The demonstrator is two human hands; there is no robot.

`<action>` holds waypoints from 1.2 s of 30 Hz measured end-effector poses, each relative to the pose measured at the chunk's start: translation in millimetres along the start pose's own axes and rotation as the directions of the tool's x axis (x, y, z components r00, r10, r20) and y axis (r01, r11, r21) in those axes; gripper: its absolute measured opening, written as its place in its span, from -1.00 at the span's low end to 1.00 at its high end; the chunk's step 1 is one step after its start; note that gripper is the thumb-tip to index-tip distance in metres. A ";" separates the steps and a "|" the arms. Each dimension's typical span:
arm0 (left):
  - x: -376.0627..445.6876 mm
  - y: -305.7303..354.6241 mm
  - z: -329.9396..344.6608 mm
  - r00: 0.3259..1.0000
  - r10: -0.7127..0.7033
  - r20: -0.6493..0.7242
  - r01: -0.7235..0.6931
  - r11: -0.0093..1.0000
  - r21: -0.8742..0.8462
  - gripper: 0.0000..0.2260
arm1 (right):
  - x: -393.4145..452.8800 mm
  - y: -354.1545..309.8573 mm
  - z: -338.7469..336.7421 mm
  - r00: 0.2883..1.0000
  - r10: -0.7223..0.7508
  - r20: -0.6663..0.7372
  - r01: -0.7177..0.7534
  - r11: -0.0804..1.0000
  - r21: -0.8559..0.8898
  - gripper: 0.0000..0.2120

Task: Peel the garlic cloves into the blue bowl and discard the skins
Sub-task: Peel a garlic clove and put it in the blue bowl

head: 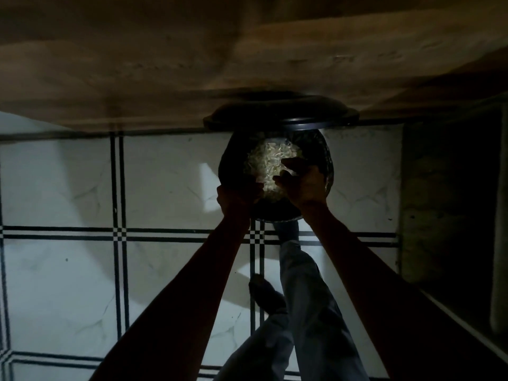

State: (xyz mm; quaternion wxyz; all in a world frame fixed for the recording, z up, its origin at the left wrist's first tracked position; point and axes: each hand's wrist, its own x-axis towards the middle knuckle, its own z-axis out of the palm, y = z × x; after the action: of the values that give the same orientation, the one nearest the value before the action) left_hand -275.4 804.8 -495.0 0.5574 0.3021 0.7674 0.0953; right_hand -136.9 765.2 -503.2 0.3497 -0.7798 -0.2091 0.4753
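A dark round bin (328,160) stands on the floor against the wall with its lid (280,118) up. A heap of pale garlic skins (268,160) lies inside it. My right hand (302,182) hovers over the bin's mouth, thumb and fingers reaching left just above the skins, with nothing visibly held. At the bin's near left rim is my left hand (237,195), dark and seemingly curled; what it holds, if anything, is lost in shadow. Neither the blue bowl nor any garlic cloves are in view.
The scene is dim. My leg in grey trousers (308,298) reaches to the foot of the bin; my other foot (265,294) stands on the white tiled floor (68,188). A brownish wall (165,50) lies behind, and a dark cabinet (453,202) stands to the right.
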 end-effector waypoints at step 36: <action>-646.9 8.2 73.5 0.131 0.096 0.987 -0.686 0.727 0.021 -0.85 | -675.4 -23.8 -374.8 0.381 0.233 -0.895 0.398 0.832 0.386 -0.74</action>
State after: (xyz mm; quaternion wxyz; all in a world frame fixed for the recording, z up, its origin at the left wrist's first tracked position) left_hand -78.4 428.7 -1.3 0.7551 0.6202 0.1519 -0.1488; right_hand -115.3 206.4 30.2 0.6359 -0.7615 0.1244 -0.0198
